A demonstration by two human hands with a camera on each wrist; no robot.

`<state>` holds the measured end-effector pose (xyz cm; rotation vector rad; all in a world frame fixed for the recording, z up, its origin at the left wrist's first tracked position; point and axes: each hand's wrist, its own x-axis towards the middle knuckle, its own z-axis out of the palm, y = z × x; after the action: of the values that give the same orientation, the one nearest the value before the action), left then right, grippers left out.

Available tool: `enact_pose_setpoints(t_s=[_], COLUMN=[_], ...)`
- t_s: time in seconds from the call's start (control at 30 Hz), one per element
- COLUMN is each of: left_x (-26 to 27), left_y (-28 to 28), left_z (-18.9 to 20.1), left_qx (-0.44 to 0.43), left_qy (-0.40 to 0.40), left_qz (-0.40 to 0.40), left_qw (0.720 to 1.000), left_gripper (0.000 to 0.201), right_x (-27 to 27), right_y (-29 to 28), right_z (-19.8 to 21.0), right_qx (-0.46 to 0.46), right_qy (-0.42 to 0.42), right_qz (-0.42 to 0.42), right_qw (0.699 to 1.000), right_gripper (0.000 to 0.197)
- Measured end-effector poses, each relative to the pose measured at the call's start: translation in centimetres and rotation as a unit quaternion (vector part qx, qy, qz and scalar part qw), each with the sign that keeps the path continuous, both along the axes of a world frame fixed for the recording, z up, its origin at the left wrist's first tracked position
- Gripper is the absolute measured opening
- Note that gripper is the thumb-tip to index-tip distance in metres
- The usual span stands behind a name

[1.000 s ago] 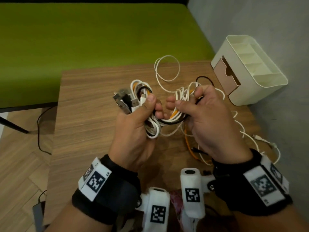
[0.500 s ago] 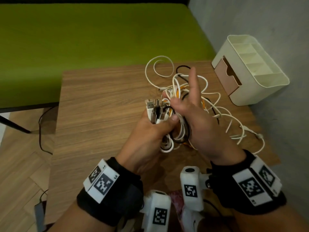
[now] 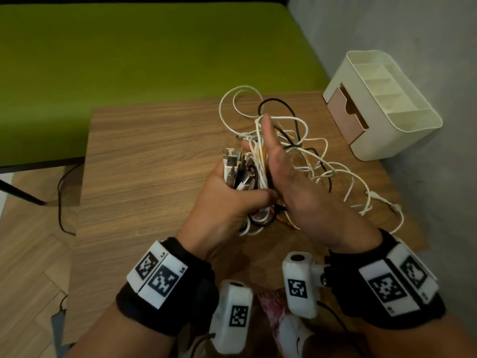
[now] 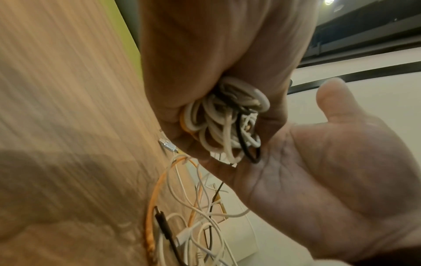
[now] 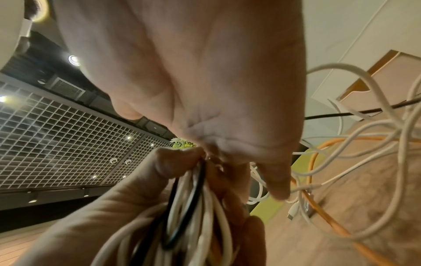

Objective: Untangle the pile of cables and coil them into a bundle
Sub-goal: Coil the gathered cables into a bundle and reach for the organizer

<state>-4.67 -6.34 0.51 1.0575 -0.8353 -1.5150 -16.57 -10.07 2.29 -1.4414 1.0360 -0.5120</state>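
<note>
Fingers: left hand (image 3: 227,200) curled round coiled cables (image 3: 247,174); right hand (image 3: 296,187) flat, straight, touching them.
Loose cables (image 3: 333,174): trailing over tabletop (image 3: 144,161).
Nearby: cream organiser (image 3: 382,107) at the wall.
Beyond: green bed (image 3: 129,52).

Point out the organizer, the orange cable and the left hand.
organizer (image 3: 413,122): head view, front rim.
orange cable (image 5: 330,223): right wrist view, loose stretch over the table.
left hand (image 3: 227,202): head view, back of hand.

My left hand (image 3: 227,200) hides the middle of the cable bundle (image 3: 247,174); my right hand (image 3: 304,192) covers the loose cables (image 3: 335,174) behind it, and the worktop (image 4: 56,126) blurs.
</note>
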Motion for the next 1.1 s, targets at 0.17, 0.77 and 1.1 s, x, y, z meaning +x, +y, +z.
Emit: enact_pose_setpoints(t_s=[0.17,0.77,1.1], left_x=[0.4,1.3,1.6], left_y=[-0.6,-0.7,-0.7], left_z=[-0.4,-0.5,0.3], left_qx=[0.018,0.013,0.039], left_qy=[-0.021,0.038,0.086], left_qz=[0.047,-0.034,-0.091], left_qw=[0.999,0.999,0.991], left_gripper=[0.035,0.025,0.015], right_x=[-1.5,-2.2,-4.0], right_y=[-0.5,0.9,0.2], right_z=[0.1,0.3,0.6], right_qx=[-0.074,-0.12,-0.382], right_qy=[0.034,-0.048,0.041], right_qz=[-0.117,-0.127,-0.139], right_qw=[0.99,0.983,0.913], right_gripper=[0.054,0.024,0.031])
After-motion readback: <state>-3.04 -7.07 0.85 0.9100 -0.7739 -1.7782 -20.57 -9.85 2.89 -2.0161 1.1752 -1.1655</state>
